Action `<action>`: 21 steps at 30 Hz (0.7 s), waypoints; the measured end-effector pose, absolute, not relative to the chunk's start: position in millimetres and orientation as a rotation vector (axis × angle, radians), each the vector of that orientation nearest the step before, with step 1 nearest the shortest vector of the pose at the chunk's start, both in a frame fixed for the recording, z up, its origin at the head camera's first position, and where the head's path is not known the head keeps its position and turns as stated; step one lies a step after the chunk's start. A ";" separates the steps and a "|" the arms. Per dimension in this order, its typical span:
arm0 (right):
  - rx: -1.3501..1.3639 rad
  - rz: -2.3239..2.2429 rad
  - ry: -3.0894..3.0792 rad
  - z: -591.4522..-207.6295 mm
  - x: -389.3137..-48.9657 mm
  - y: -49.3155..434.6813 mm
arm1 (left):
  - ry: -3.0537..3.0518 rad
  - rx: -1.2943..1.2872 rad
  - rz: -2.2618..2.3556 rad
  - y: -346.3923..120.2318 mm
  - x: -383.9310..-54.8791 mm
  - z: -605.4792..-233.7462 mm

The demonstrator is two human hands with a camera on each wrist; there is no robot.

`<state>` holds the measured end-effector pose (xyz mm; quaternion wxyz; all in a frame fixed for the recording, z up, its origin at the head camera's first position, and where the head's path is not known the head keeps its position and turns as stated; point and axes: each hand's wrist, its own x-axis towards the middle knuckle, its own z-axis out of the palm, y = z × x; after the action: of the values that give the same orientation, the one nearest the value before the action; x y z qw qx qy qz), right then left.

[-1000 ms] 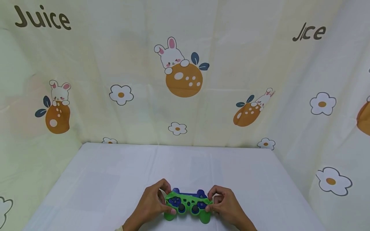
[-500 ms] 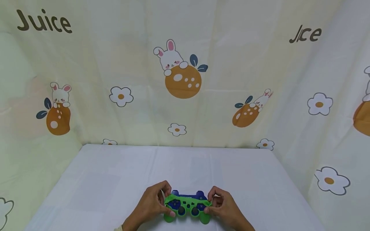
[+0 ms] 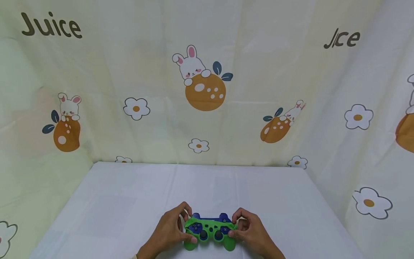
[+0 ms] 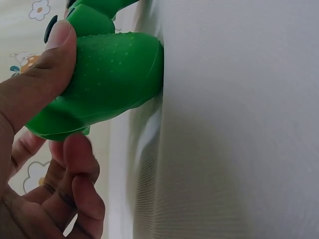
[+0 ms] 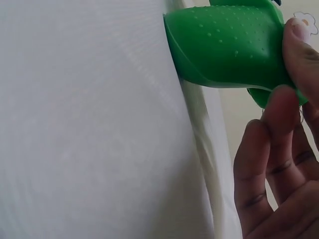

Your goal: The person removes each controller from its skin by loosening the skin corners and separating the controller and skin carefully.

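Observation:
A blue game controller (image 3: 211, 219) lies near the front of the table, partly covered by a green silicone sleeve (image 3: 211, 225). The sleeve covers both grips, while the blue top edge and shoulder buttons stick out behind it. My left hand (image 3: 169, 226) pinches the left side, thumb on the front face and fingers behind. My right hand (image 3: 250, 230) pinches the right side in the same way. In the left wrist view the dotted green grip (image 4: 114, 69) touches the white cloth. The right wrist view shows the other dotted grip (image 5: 224, 45) against the cloth too.
White cloth covers the table (image 3: 129, 190). Behind it and at both sides hangs a pale curtain (image 3: 155, 64) printed with rabbits, oranges and flowers, meeting the table's back edge.
The head view has shifted slightly, so the curtain prints sit a little lower. Both hands keep their hold on the controller and its sleeve, with hardly any movement.

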<state>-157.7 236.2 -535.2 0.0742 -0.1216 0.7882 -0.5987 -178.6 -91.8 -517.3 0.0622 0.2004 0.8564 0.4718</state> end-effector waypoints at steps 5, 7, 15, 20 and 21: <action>-0.274 -1.791 2.302 -533.5 -157.6 237.4 | 2.557 0.624 1.455 -91.7 -181.2 -517.9; -0.261 -1.796 2.285 -533.0 -157.1 237.2 | 2.536 0.633 1.467 -92.2 -182.6 -518.3; -0.277 -1.804 2.257 -531.9 -154.6 236.8 | 2.413 0.614 1.506 -93.4 -188.9 -521.3; -0.255 -1.807 2.262 -532.6 -154.6 236.1 | 2.364 0.612 1.539 -93.6 -189.7 -522.2; -0.251 -1.806 2.264 -532.8 -154.8 236.0 | 2.362 0.615 1.546 -93.7 -189.4 -522.6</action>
<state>-154.8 236.0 -532.8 0.1169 -0.0857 0.7735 -0.6170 -189.4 -93.7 -522.6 0.1259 0.2112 0.8110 0.5309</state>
